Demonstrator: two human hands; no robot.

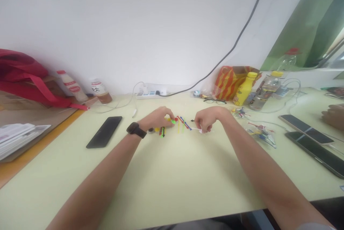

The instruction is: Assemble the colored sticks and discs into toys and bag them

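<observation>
My left hand (160,116), with a black watch (136,129) on its wrist, is closed with curled fingers around a small green plastic piece (173,122). Yellow and red bits show beside that piece. Under and near the palm lie several small coloured sticks (162,132) with dark and green ends. Between my hands, thin red, blue, yellow and green plastic sticks (184,122) lie loosely on the table. My right hand (206,119) points downward, fingers pinched on a thin white plastic piece (201,130). A small black tip (192,120) shows just left of its knuckles.
A black phone (104,132) lies left; two more phones (306,128) lie right, near another person's hand (333,117). Bagged small pieces (262,134) sit right of my arm. Behind are a power strip (150,95), glasses (215,100), a striped bag (224,83) and bottles (245,88).
</observation>
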